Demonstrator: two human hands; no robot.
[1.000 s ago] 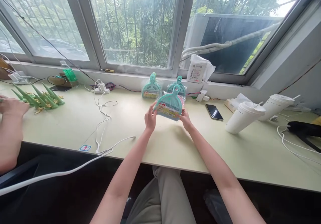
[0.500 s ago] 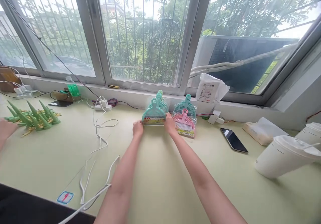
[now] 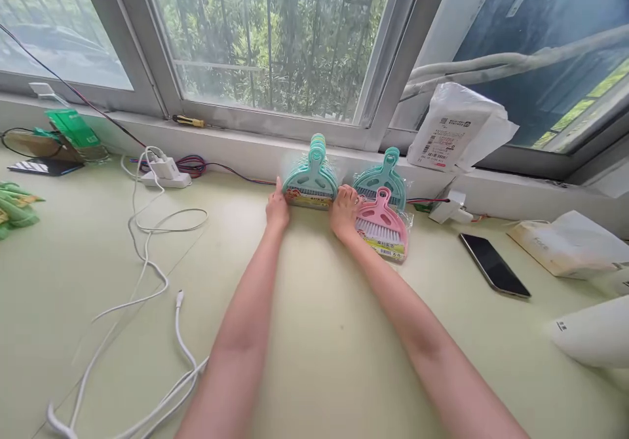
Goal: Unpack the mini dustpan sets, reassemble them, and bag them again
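A stack of turquoise dustpan-and-brush sets (image 3: 310,180) in clear wrapping stands upright against the wall below the window. My left hand (image 3: 278,209) grips its left edge, fingers partly behind it. On the right edge, my right hand (image 3: 344,211) has its fingers curled in against the stack; their tips are partly hidden. Just right of that hand, a pink dustpan-and-brush set (image 3: 383,223) leans in front of another turquoise set (image 3: 388,180). Both have printed labels across the bottom.
White cables (image 3: 147,255) and a power strip (image 3: 167,175) lie to the left. A phone (image 3: 494,265), a tissue pack (image 3: 565,246) and a white cup (image 3: 597,331) are at right. A wrapped package (image 3: 457,131) sits on the sill near a screwdriver (image 3: 189,121).
My view has tilted down and moved closer to the wall. The stack now stands straighter against the wall, both hands still at its sides. My right fingers have shifted along its edge.
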